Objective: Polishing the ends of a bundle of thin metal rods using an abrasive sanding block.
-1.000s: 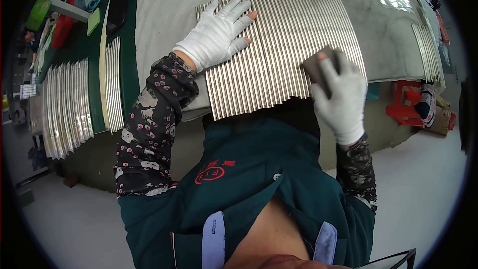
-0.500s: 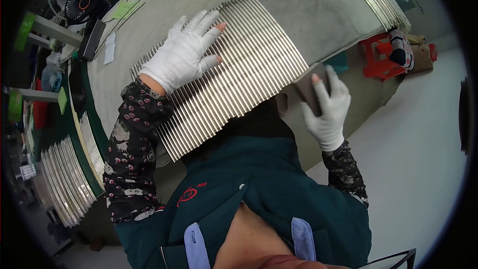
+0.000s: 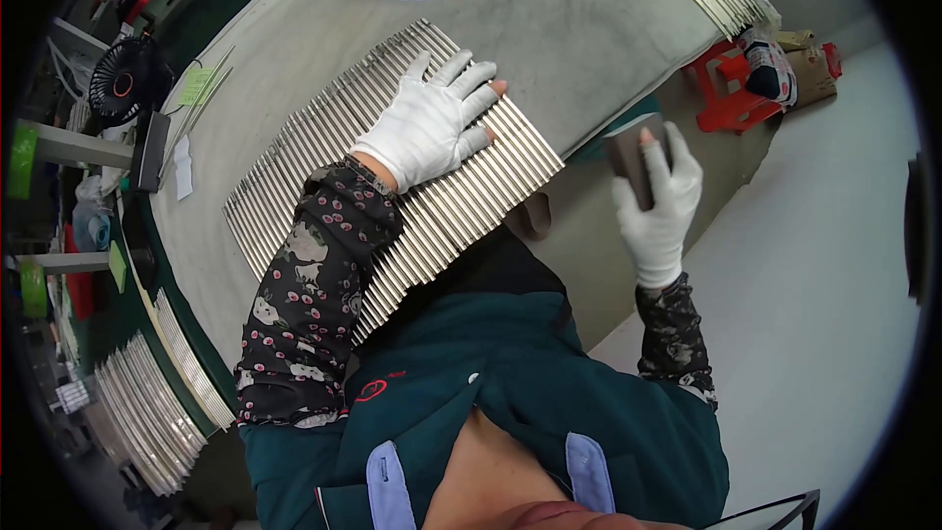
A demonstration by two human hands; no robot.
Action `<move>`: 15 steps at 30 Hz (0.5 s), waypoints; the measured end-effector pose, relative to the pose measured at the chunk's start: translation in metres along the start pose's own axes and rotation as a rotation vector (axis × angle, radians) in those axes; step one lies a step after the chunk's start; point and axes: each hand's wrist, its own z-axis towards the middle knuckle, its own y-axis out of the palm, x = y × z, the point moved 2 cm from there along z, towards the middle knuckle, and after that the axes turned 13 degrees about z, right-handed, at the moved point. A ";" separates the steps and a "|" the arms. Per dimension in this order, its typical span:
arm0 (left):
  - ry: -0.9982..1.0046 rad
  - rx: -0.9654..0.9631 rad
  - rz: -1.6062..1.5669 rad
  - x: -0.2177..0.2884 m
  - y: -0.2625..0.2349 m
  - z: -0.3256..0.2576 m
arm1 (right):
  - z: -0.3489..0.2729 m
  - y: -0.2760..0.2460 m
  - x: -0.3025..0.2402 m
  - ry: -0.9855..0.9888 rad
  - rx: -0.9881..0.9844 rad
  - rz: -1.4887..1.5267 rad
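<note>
Metal rods [image 3: 471, 196] are lined up on the bench [image 3: 579, 39], partly covered by the spread left hand [image 3: 427, 128]. Off the bench's near edge, a grey block [image 3: 628, 162] is gripped by the right hand [image 3: 662, 221]. Left of the bench a fan [image 3: 126, 83] is seen; right, a red stool [image 3: 731, 118].

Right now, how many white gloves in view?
2: one glove on the left hand, resting on the metal rods; one on the right hand, holding the dark block. Others may be hidden.
</note>
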 end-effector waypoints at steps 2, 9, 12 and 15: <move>-0.006 0.014 -0.013 0.000 0.001 -0.006 | -0.001 0.004 -0.031 -0.097 -0.125 0.295; -0.023 0.063 -0.125 0.011 -0.002 -0.012 | 0.058 0.023 0.046 -0.027 -0.049 0.027; 0.067 0.034 -0.154 0.028 -0.012 -0.034 | 0.097 0.050 0.058 -0.094 -0.080 0.067; 0.083 0.042 -0.304 0.038 -0.027 -0.083 | 0.110 0.073 0.071 -0.198 -0.389 -0.192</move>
